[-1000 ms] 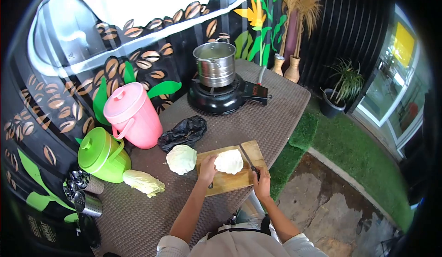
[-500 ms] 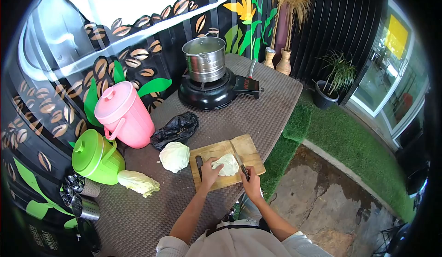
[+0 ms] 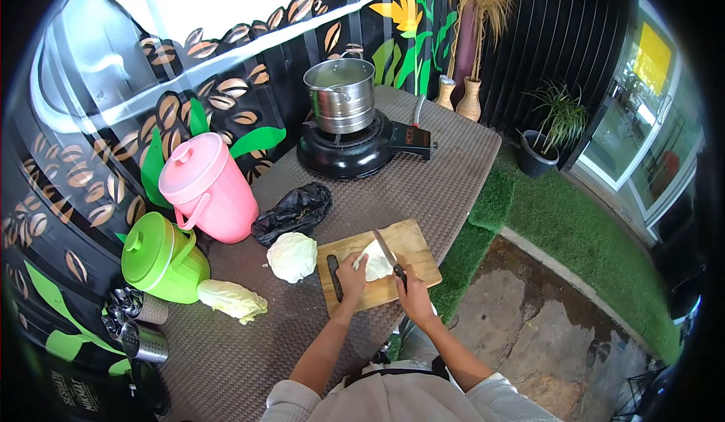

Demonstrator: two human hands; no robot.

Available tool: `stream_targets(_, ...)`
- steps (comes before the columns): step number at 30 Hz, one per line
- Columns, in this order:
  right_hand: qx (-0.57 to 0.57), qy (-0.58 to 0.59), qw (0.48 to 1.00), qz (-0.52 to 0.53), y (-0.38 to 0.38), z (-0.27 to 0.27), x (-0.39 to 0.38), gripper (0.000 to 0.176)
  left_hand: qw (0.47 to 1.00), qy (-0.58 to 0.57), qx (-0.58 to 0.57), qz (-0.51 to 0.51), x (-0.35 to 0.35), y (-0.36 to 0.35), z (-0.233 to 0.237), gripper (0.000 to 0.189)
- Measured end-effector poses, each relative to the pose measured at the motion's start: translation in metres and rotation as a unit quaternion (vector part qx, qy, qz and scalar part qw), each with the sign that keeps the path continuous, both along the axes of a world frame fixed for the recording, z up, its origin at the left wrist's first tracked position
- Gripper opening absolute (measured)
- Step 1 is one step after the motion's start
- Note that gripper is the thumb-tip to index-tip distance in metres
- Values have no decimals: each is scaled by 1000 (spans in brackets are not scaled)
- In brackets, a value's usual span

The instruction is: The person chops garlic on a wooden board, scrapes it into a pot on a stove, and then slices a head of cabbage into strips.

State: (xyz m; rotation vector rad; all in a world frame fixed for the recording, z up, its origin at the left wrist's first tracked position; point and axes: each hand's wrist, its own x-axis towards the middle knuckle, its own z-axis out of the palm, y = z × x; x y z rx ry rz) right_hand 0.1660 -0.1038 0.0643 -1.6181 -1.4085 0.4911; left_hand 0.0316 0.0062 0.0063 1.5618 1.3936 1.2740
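A wooden cutting board [image 3: 414,244] lies near the table's front edge, with a pale piece of cabbage [image 3: 379,263] on it. My left hand [image 3: 350,278] grips the left side of this piece, fingers bent. In my right hand [image 3: 414,298] is a knife [image 3: 386,249], its blade slanting up and left across the cabbage. A black-handled tool [image 3: 334,272] rests along the board's left side, partly hidden by my left hand. Left of the board sits a rounder cabbage [image 3: 292,257], and farther left a napa cabbage [image 3: 232,301].
A steel pot [image 3: 342,105] stands on a black portable stove [image 3: 345,154] at the back. Black plastic bag [image 3: 296,212], pink jug [image 3: 211,191] and green jug [image 3: 162,259] line the wall side. Metal utensil holders [image 3: 142,342] stand at left. The table edge [image 3: 472,188] runs along the right.
The knife has moved from the cabbage's right side to over it. My left hand has shifted slightly up on the piece. The whole view has moved a little.
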Motion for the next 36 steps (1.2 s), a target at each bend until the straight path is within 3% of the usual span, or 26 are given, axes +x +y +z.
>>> stream_targets(6,-39,-93,994,34,-4,9,-3,32,999,26,-4,30,1,-5,7,22)
stream_targets(10,-83,-100,991,27,-2,18,-8,30,999,29,5,41,3,-8,9,21)
stream_targets(15,-187,-247,950,27,4,34,-17,30,997,41,-26,66,7,-8,7,22)
stream_targets(18,-171,-344,923,40,13,33,-25,32,996,52,-30,70,9,-8,8,22)
stream_targets(25,-174,-334,926,33,8,27,-45,39,992,76,-42,92,10,-5,11,20)
stream_targets(30,-198,-344,916,59,-19,4,-28,54,991,94,9,93,10,-9,12,19)
stream_targets(32,-153,-357,921,32,-20,-21,-31,51,993,83,17,88,11,-8,13,20)
stream_targets(36,-261,-258,930,30,-7,-17,-35,37,995,67,13,73,10,-9,11,20)
